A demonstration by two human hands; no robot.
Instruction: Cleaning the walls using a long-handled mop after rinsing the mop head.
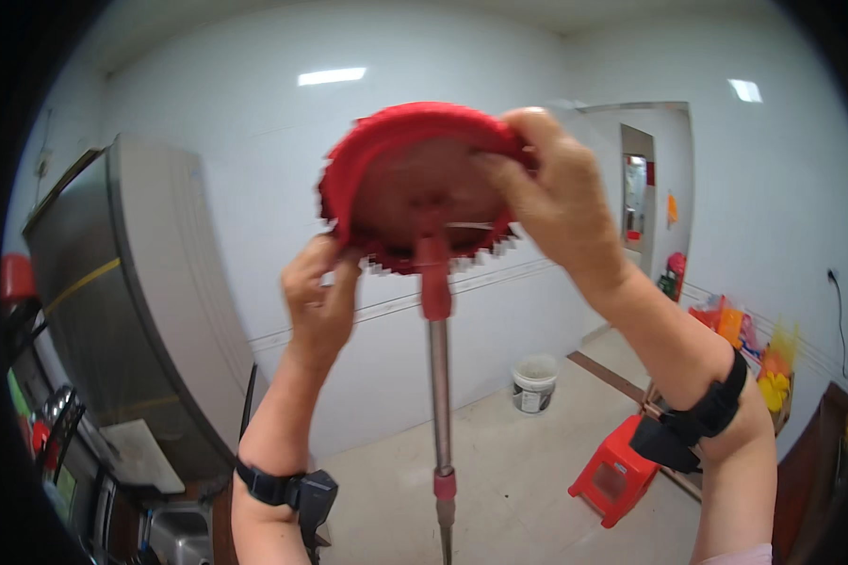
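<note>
A round mop head (410, 169) with a red fabric rim and fringed edge is raised in front of me, its flat underside facing my view. My right hand (558, 191) pinches the rim at its upper right, thumb on the plate side. At the lower left of the rim, my left hand (321, 289) grips the fabric between thumb and fingers. From the plate's red plastic joint, a metal mop pole (440, 395) runs down to the bottom of the picture. The fingertips behind the rim are partly hidden.
A white bucket (535, 383) stands by the tiled wall. Right of it is a red plastic stool (613, 472). At left are a tall refrigerator (148, 282) and a steel sink (181, 531). A doorway (661, 183) opens at the back right, with colourful bags (730, 325) nearby.
</note>
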